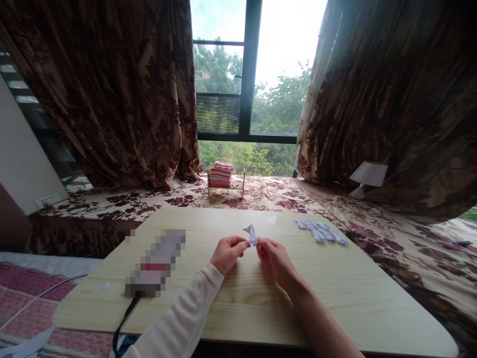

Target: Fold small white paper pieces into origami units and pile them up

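Note:
Both my hands meet over the middle of a light wooden table [335, 293]. My left hand [226, 253] and my right hand [273, 254] each pinch a small folded piece of pale blue-white paper [251, 233], which points up between the fingertips just above the tabletop. My left arm wears a cream sleeve; my right forearm is bare.
Several similar folded paper pieces [321, 231] lie in a row at the table's far right. A pixelated oblong object [156, 263] with a black cord rests on the left. Beyond are a small wooden rack with striped cloth [222, 176], a white lamp [367, 177], curtains and a window.

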Demonstrator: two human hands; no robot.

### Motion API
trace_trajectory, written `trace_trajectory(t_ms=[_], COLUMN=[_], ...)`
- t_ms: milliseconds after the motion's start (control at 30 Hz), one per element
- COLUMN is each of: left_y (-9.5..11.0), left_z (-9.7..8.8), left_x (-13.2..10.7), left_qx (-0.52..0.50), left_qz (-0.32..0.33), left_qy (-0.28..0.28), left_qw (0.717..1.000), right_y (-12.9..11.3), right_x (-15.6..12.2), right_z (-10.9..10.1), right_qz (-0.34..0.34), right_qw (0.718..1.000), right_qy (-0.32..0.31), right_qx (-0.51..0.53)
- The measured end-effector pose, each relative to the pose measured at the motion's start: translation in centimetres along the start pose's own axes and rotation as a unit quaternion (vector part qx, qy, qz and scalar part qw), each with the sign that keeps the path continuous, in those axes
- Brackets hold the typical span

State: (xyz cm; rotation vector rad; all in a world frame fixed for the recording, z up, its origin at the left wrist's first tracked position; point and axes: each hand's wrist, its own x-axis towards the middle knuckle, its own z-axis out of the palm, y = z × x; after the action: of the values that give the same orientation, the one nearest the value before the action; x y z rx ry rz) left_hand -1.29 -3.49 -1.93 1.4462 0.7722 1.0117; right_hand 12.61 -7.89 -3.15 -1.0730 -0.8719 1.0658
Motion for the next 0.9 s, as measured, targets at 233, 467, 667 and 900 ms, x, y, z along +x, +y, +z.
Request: trace_trajectory(t_ms=[233,467,667,900], left_y=[0.0,0.0,0.5,0.6], left_z=[0.0,0.0,-0.3,0.0], left_x=[0.0,0.0,0.0,0.0], left_qx=[0.0,0.005,0.003,0.002], left_qz=[-0.002,-0.004,-0.003,-0.012], left_qy=[-0.002,0.007,0.046,0.06], left_qw=[1.0,1.0,0.999,0.998], right_y=[-0.2,-0.3,-3.0,-8.7], right_x=[-0.3,-0.2,-0.3,-0.7], right_z=[0.1,0.1,-5.7,-18.1], right_qz=[0.007,0.009,0.028,0.076], right_qw=[1.0,1.0,0.993,0.952], right_qy=[-0.017,-0.003,0.045,0.155], right_qx=[0.014,-0.01,-0.102,-0.254])
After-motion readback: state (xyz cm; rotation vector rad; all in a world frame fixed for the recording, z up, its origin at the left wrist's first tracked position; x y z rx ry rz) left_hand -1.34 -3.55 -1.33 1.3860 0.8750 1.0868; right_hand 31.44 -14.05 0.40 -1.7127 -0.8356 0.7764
